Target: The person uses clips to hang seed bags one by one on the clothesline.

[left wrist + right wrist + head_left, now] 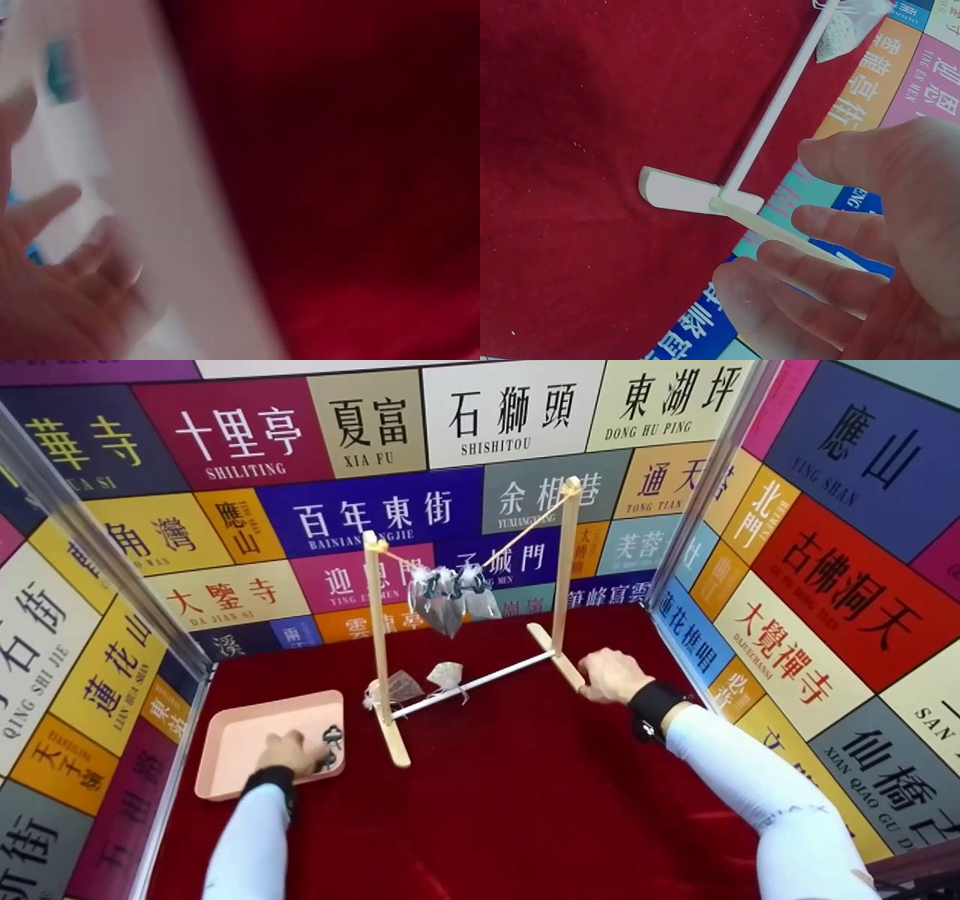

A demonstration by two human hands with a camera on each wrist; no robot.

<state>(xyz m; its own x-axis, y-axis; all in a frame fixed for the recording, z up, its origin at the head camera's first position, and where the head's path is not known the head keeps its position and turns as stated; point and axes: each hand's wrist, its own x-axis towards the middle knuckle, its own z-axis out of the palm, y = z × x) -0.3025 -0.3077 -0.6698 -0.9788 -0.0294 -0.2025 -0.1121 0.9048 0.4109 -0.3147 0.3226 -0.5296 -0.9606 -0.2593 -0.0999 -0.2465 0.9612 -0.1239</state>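
My left hand point(285, 751) is over the pink tray point(213, 750), blurred, its fingers loosely spread. Beside its fingertips lie small dark green clips point(331, 735), and in the left wrist view one blurred green clip point(61, 71) shows past the fingers. My right hand point(613, 675) is at the right foot point(568, 666) of a wooden stand; the right wrist view shows its fingers relaxed, nothing gripped. From the string point(517, 538) between the two posts, several clear plastic bags point(448, 611) hang bunched, with dark clips at their tops.
A white crossbar point(495, 679) joins the stand's feet. Beside it a small bag with pale contents point(445, 674) lies on the red cloth point(487, 810), and another clear bag point(405, 685) lies behind the left post point(377, 630). Printed panels point(367, 514) stand at the back and sides.
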